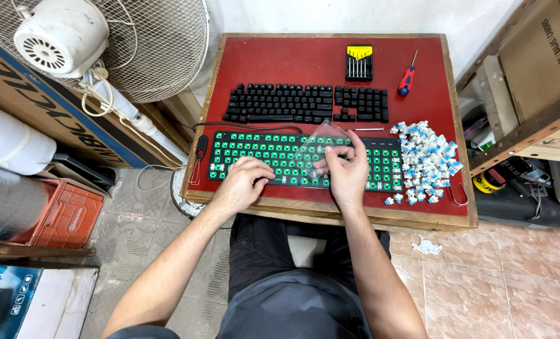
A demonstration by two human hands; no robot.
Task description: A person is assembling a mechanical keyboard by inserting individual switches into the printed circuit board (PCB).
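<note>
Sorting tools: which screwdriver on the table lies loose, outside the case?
The red-and-blue-handled screwdriver, lying alone right of the black-and-yellow screwdriver case.

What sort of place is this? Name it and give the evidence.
Probably a home repair corner: a small red-topped table holding a stripped keyboard, loose switches and a screwdriver set, with cardboard boxes and a fan alongside.

a clear glossy plastic sheet (317,147) over the green circuit board (305,160), on a matt red wooden-rimmed table (280,59).

Brown cardboard boxes (543,56) at right
</note>
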